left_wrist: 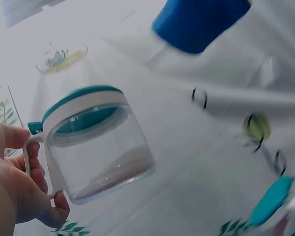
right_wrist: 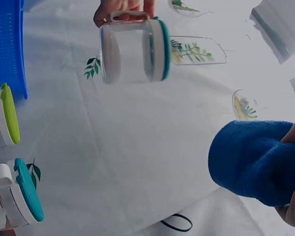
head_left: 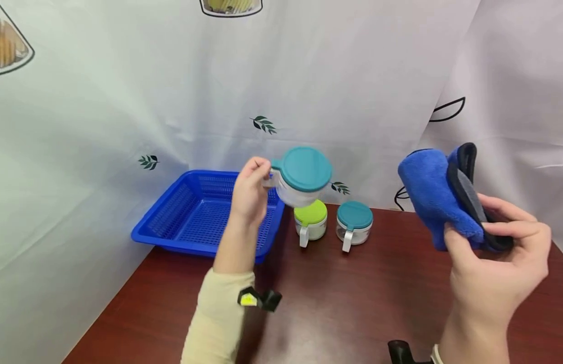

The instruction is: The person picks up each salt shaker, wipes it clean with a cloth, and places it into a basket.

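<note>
My left hand (head_left: 250, 192) grips the white handle of a clear seasoning jar (left_wrist: 101, 152) with a teal lid (head_left: 306, 169), held up in the air above the table. In the left wrist view the jar is tilted and looks see-through. My right hand (head_left: 502, 253) pinches a folded blue cloth (head_left: 429, 187) with dark edging and a grey inner side, raised to the right of the jar. Cloth and jar are apart. Behind and below the held jar, a lime-lidded jar (head_left: 310, 220) and another teal-lidded jar (head_left: 354, 222) stand on the table, handles toward me.
A blue plastic basket (head_left: 172, 242) with slotted sides sits at the back left of the dark red wooden table (head_left: 336, 303), partly behind my left arm. A white curtain (head_left: 354, 76) with printed leaves and jars hangs behind the table and along its left side.
</note>
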{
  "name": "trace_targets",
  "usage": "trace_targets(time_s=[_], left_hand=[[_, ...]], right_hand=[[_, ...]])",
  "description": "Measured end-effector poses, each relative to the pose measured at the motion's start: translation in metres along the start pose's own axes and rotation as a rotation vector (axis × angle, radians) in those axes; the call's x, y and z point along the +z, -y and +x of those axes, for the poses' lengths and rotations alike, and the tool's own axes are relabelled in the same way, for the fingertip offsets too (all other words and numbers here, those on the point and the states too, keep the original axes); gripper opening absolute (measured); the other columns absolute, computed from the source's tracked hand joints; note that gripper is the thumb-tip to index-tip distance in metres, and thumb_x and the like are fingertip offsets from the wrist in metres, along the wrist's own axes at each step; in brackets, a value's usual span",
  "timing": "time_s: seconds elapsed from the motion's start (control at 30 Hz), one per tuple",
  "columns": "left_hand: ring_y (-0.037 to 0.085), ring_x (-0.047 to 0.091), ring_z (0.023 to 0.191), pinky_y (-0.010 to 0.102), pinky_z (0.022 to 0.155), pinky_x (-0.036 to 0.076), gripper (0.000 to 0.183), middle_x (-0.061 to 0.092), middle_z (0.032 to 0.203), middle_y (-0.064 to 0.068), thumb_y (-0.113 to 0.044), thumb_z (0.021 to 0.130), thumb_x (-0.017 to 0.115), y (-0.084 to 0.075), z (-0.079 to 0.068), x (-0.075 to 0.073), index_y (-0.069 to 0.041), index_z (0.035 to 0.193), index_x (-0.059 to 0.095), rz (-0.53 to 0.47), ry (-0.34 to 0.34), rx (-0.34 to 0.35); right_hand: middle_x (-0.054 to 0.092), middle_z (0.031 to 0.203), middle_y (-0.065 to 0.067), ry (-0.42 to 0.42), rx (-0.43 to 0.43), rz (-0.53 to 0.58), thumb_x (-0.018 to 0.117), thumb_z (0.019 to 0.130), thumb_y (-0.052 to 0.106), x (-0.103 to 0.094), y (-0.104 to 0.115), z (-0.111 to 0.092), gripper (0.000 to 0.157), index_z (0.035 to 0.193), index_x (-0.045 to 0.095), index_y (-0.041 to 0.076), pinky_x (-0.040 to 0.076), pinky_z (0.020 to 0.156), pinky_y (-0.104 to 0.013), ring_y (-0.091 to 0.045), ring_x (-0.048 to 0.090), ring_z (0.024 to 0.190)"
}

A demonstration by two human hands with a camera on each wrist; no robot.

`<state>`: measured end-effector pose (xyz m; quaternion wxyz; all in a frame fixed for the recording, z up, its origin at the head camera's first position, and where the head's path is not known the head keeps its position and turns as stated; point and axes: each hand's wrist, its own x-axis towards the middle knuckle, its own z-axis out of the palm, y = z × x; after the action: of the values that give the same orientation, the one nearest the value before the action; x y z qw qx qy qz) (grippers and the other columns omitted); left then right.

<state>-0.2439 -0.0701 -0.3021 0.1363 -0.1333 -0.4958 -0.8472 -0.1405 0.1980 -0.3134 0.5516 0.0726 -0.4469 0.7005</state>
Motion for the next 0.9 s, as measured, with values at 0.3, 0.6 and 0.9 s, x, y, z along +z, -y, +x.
trace_targets(time_s=[0.3, 0.6, 0.9], left_hand=[[0.014, 0.031, 0.064, 0.029, 0.064, 0.026, 0.030, 0.031, 0.067, 0.000, -0.005, 0.094, 0.037, -0.002, 0.078, -0.051, -0.011, 0.064, 0.040, 0.134, -0.008, -0.111], [0.015, 0.033, 0.071, 0.028, 0.065, 0.027, 0.020, 0.035, 0.077, 0.003, -0.009, 0.089, 0.043, 0.023, 0.098, -0.105, -0.009, 0.070, 0.039, 0.470, -0.212, -0.238], [0.014, 0.039, 0.069, 0.027, 0.069, 0.035, 0.015, 0.041, 0.068, 0.000, -0.013, 0.081, 0.047, 0.052, 0.091, -0.143, -0.009, 0.068, 0.040, 0.701, -0.393, -0.348]], right_hand=[[0.058, 0.098, -0.029, -0.006, -0.009, -0.013, 0.065, 0.053, -0.025, -0.001, 0.000, -0.002, 0.030, 0.075, 0.047, -0.017, 0.050, 0.062, -0.021, -0.032, 0.059, 0.085], [0.057, 0.095, -0.031, -0.035, 0.001, 0.109, 0.064, 0.050, -0.028, 0.003, -0.003, -0.004, 0.031, 0.073, 0.045, -0.017, 0.051, 0.062, -0.024, -0.035, 0.059, 0.084], [0.054, 0.096, -0.037, -0.076, -0.007, 0.138, 0.063, 0.049, -0.031, 0.000, 0.001, -0.006, 0.035, 0.074, 0.041, -0.020, 0.051, 0.072, -0.032, -0.041, 0.057, 0.087]])
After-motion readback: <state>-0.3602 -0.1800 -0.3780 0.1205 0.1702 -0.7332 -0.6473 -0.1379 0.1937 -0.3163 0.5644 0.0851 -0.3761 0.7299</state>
